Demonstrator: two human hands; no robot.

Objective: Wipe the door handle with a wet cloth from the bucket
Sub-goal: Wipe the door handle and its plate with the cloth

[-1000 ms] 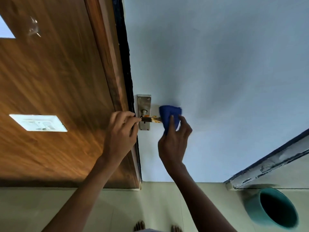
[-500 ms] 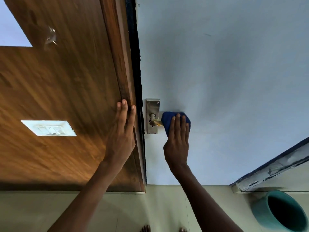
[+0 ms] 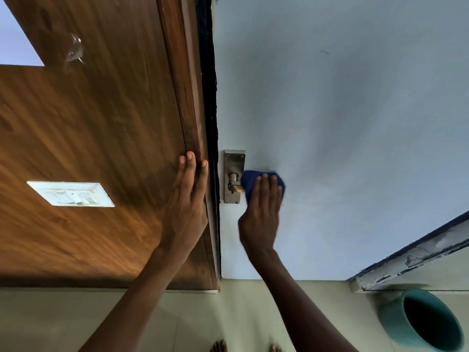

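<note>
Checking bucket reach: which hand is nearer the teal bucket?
Right. The right hand presses the cloth on the handle, left of the bucket; the left hand is farther left.

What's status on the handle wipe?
Left hand flat on wooden frame, empty. Right hand pressing blue cloth over door handle. Nothing in the way.
</note>
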